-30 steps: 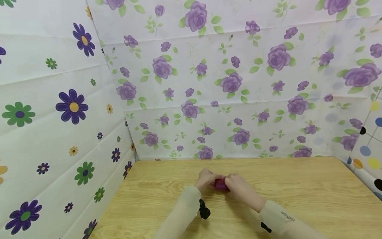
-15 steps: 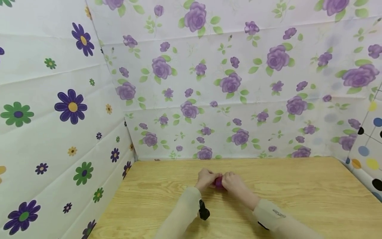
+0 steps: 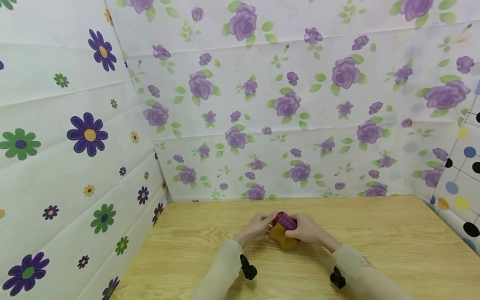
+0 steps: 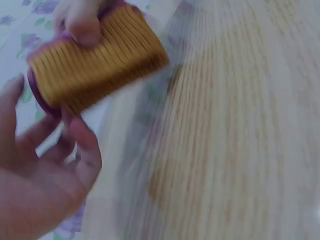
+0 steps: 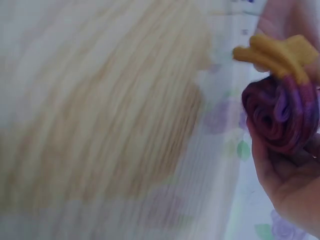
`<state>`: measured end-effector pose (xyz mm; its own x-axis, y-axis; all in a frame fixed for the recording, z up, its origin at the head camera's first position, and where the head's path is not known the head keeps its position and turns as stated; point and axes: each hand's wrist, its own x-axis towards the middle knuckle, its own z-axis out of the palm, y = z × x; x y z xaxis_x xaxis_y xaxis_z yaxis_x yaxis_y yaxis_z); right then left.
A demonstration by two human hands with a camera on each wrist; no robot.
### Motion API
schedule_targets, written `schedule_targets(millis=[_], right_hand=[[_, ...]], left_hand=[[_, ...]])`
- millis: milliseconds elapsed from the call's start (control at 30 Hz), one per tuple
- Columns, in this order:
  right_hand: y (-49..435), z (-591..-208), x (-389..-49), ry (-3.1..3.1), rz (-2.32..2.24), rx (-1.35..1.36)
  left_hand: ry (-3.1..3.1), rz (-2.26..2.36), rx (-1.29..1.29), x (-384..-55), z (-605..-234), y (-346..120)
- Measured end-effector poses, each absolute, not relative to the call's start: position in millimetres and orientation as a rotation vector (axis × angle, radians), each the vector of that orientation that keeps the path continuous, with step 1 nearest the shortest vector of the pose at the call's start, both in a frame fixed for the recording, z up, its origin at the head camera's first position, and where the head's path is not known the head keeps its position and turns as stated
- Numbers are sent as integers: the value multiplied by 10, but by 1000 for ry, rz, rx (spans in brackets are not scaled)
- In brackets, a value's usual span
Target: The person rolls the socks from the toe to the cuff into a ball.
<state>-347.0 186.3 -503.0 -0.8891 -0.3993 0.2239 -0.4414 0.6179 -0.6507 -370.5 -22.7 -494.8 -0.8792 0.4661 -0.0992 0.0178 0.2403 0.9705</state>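
Note:
A rolled-up pair of socks [image 3: 286, 221], purple with a mustard ribbed cuff, is held between my hands above the table. My right hand [image 3: 308, 229] grips the roll from the right, its thumb on the mustard cuff [image 4: 102, 60] in the left wrist view. My left hand [image 3: 255, 227] pinches the roll's left end between thumb and fingertips, while one finger stands apart from it. Seen by the right wrist camera, the purple coil [image 5: 272, 117] faces outward in the right hand, and a mustard flap [image 5: 275, 52] sticks out beside it.
A wooden table [image 3: 210, 221] lies under the hands. Flowered cloth walls stand behind [image 3: 225, 104] and to the left [image 3: 56, 166]; a dotted one [image 3: 459, 187] is on the right. Black devices are strapped at the left wrist [image 3: 247, 267] and right wrist [image 3: 337, 278].
The socks have been lifted and tilted, and their mustard part now shows below the purple roll. My right hand has turned, with its thumb toward me. The left hand has shifted slightly.

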Motion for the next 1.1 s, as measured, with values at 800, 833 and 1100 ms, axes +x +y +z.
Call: schedule_targets(millis=[800,833,1100], right_hand=[[1880,-4851,-3391,-2389,2419,724],[1875,-4836,-3387,-2408,2323,709],[1711,-4725,-3257,-2380,1494,455]], left_hand=[[1808,2059,565,-3572,-4855,-157],[1839,2093,533,-3570,-4848,-150],[2406,2017,461,-3539,-4777,-72]])
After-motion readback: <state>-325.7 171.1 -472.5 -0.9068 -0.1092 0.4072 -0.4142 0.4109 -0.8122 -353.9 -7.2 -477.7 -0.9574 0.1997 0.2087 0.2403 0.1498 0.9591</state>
